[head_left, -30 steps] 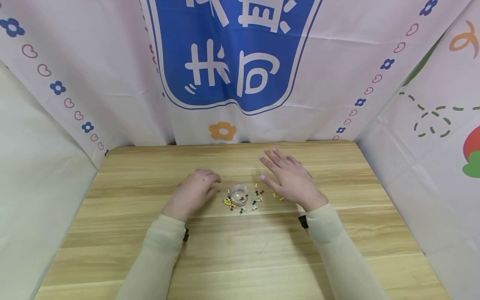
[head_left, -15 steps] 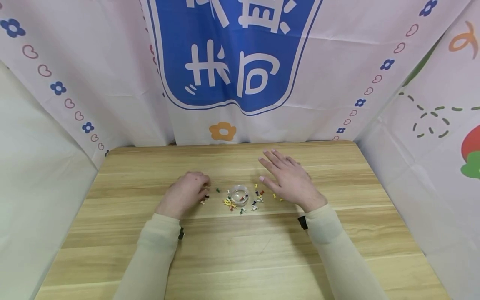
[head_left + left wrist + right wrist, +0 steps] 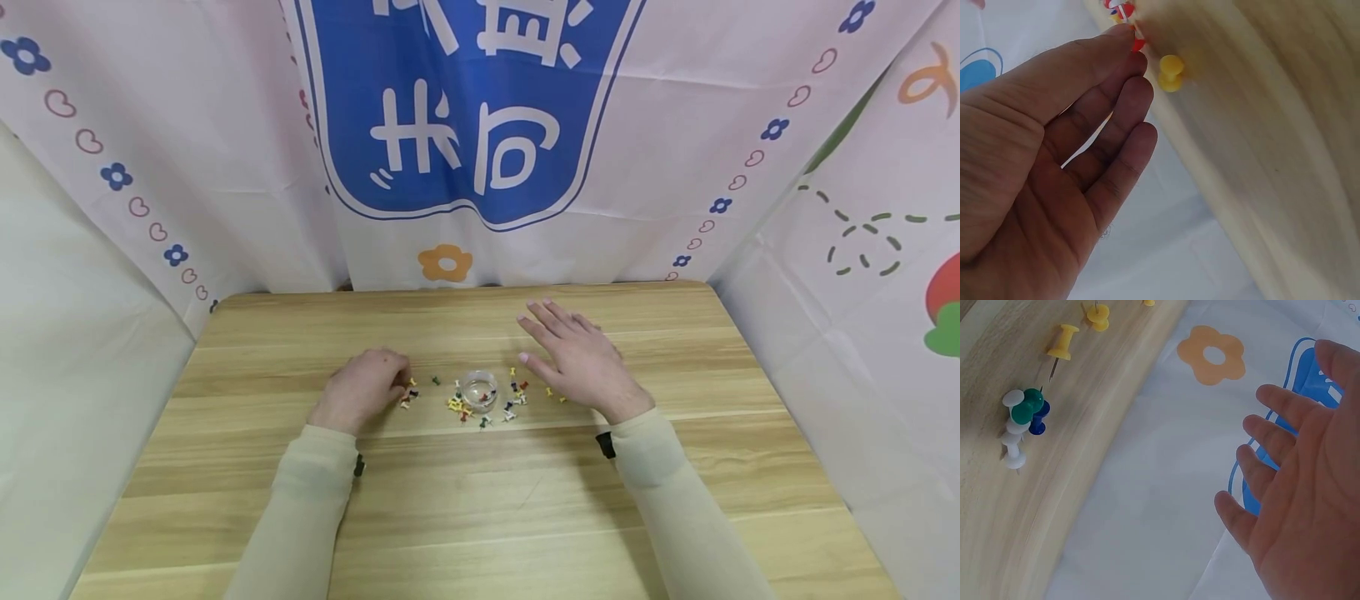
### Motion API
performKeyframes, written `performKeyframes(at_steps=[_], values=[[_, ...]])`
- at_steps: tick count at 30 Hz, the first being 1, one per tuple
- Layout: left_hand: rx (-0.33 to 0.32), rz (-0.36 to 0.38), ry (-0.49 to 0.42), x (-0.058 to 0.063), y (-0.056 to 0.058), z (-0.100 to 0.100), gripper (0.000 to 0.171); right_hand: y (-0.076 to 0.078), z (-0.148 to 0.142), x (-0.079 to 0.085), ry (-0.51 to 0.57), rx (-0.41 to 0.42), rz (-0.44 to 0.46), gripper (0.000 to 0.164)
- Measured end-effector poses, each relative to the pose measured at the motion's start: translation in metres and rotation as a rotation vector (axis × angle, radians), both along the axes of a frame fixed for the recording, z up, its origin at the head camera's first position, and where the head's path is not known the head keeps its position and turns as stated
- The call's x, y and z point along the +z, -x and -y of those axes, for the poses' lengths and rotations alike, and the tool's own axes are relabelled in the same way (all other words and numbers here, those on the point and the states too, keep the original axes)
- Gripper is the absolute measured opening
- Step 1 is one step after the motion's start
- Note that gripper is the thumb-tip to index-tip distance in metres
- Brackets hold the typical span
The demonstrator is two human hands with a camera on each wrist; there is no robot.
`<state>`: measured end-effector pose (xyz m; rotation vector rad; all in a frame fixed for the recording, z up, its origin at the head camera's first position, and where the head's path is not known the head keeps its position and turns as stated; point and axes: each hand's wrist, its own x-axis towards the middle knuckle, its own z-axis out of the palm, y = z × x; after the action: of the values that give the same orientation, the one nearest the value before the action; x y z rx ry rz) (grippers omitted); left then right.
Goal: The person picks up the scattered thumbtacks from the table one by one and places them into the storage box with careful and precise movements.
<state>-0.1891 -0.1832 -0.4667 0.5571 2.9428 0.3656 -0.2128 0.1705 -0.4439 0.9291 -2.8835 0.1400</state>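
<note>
My left hand [image 3: 358, 387] is low over the table, its fingers bent beside a small group of push pins [image 3: 407, 398]. In the left wrist view, red shows right at the fingertips of the left hand [image 3: 1066, 144]; whether a pin is pinched there is unclear. A yellow push pin [image 3: 1171, 73] stands just beyond those fingers. My right hand [image 3: 585, 362] is spread with straight fingers, and the right wrist view shows nothing in that hand [image 3: 1310, 462]. Between both hands stands a small clear round container [image 3: 478, 390], with a few pins inside and several colored pins around it.
Yellow push pins [image 3: 550, 392] lie near the right hand's heel. A lone green pin [image 3: 437, 380] lies between the left hand and the container. The wooden table [image 3: 480, 517] ends at a printed cloth [image 3: 525, 250] behind; more cloth hangs at both sides.
My left hand has drawn back to the left, uncovering the green pin and the small group with a yellow one. The right hand and the container have stayed put.
</note>
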Motion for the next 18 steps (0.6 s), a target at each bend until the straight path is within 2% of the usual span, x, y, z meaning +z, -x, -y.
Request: performKeyframes(at_steps=[18], values=[[-0.026,-0.033,-0.004,-0.0024,-0.0016,-0.0008,0.009,-0.0001,-0.0013,-0.0012,0.009,-0.002,0.009,0.073]])
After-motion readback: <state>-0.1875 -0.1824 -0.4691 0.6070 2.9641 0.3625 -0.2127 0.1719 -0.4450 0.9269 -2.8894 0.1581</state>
